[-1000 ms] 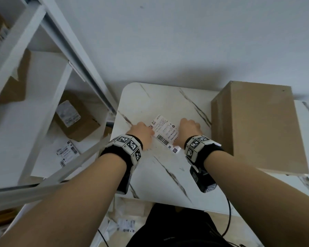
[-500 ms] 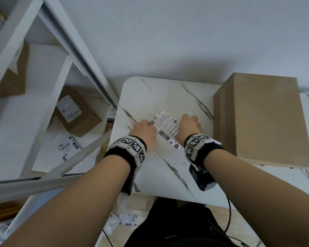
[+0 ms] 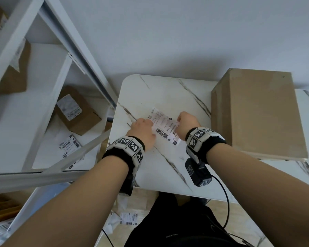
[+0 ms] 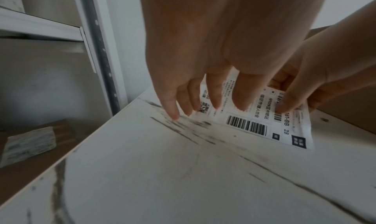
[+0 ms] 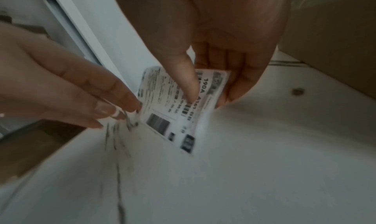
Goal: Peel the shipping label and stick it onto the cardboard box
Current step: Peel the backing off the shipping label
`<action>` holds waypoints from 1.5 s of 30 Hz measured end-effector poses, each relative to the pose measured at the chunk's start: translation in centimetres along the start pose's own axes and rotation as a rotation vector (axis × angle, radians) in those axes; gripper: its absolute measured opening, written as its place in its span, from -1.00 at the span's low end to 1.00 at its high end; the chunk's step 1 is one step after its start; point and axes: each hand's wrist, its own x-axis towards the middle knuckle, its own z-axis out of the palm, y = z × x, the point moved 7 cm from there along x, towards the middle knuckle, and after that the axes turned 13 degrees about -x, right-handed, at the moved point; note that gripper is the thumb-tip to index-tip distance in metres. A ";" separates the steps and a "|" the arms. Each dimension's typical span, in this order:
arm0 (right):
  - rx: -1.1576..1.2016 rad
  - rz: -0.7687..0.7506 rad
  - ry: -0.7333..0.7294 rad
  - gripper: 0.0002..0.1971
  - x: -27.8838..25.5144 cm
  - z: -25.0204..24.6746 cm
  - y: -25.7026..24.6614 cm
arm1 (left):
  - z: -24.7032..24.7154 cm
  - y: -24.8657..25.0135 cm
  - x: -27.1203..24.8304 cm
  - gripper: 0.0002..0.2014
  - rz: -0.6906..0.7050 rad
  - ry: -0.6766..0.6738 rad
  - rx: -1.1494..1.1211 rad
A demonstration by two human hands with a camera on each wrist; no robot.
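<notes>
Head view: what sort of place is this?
Probably a small parcel-packing or shipping corner: a labelled parcel on the white shelving, loose printed labels near it, and a plain cardboard box on the marble-pattern table beside the shipping label.

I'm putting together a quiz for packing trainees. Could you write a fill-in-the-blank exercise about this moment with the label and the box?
1. The cardboard box stands on the table to the ___ of the shipping label.
2. The right hand pinches the label between its fingers and its ___.
3. The left hand touches the label's ___ edge with straight fingers.
4. The box's top carries ___ label yet.
Missing words: right; thumb; left; no.
</notes>
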 end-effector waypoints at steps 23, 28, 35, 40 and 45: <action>0.342 -0.284 0.361 -0.84 -5.8 -13.3 1.0 | -7.2 10.8 -4.5 -0.75 0.357 0.278 -0.203; 0.352 -0.287 0.362 -0.77 -6.5 -14.2 2.7 | -7.2 12.8 -5.1 -0.79 0.372 0.286 -0.289; 0.280 -0.300 0.351 -0.83 -7.2 -15.0 4.5 | -6.3 15.1 -5.8 -0.76 0.420 0.264 -0.402; 0.293 -0.291 0.404 -0.86 -7.8 -15.7 5.5 | -6.4 16.2 -6.3 -0.82 0.427 0.278 -0.403; 0.314 -0.212 0.546 -0.79 -8.8 -16.8 6.6 | -6.6 16.5 -6.5 -0.82 0.391 0.356 -0.481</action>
